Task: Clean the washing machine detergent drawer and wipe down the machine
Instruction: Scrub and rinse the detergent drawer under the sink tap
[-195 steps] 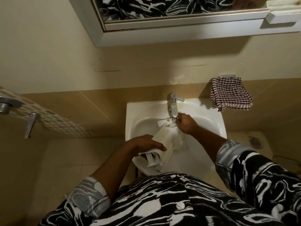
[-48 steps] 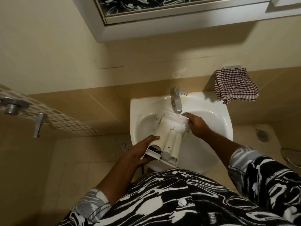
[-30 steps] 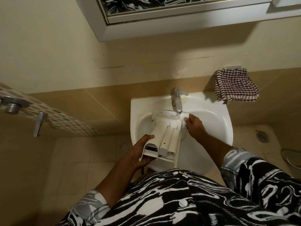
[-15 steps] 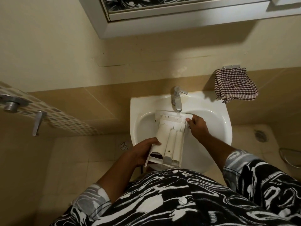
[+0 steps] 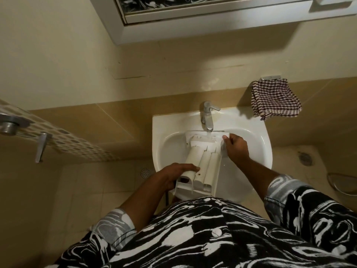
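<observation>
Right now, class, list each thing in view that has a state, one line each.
Detergent drawer: held over the sink.
Tap: running onto the drawer.
Checked cloth: hanging on the wall.
Left hand: grips the drawer's near end.
Right hand: pinches the drawer's far corner.

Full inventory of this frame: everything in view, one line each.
sink: 1, white, against the tiled wall
tap: 1, chrome, back of sink
detergent drawer: 1, white, held over sink, far end under tap
checked cloth: 1, dark and white, hanging on wall right of sink
mirror cabinet: 1, white frame, above sink
floor drain: 1, metal, floor left of sink
left hand: 1, grips drawer's near end
right hand: 1, pinches drawer's far right corner
</observation>
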